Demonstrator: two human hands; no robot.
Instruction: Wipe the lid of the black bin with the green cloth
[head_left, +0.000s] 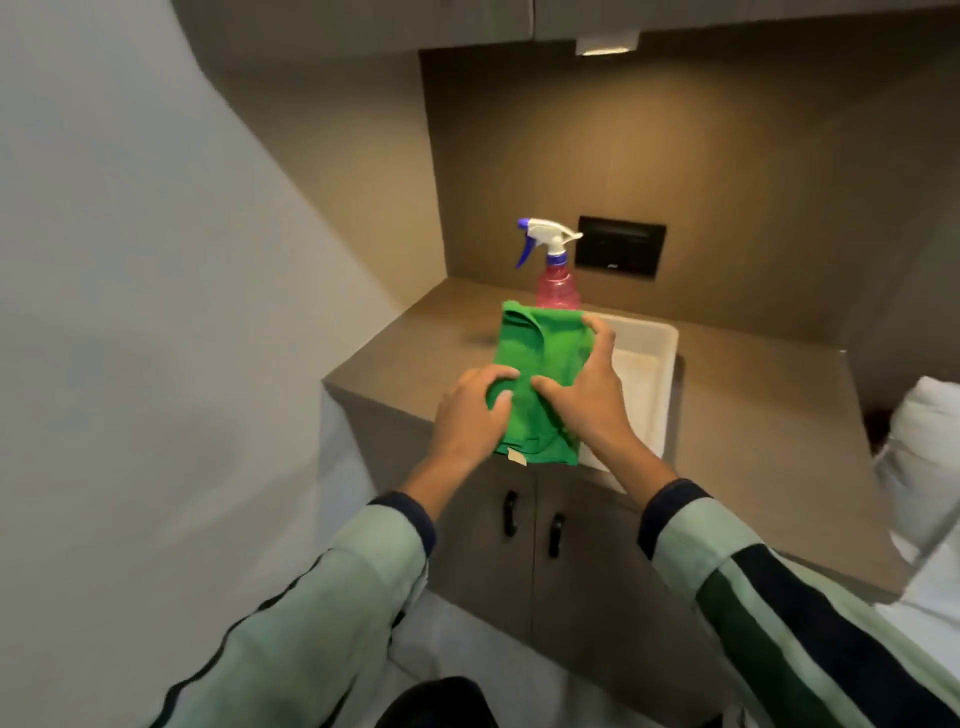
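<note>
The green cloth (540, 364) is folded and held up in front of me over the near edge of the brown counter (415, 353). My left hand (470, 415) grips its lower left part. My right hand (587, 389) holds its right side, fingers spread across the fabric. A small white tag hangs at the cloth's bottom edge. A rounded black shape (436, 701) shows at the bottom edge of the view below my arms; I cannot tell whether it is the black bin.
A pink spray bottle (557, 280) with a white and blue trigger stands on the counter behind the cloth. A white tray (644, 364) lies to its right. Cabinet doors with black handles (535, 525) are below. White fabric (924, 457) sits at the right edge.
</note>
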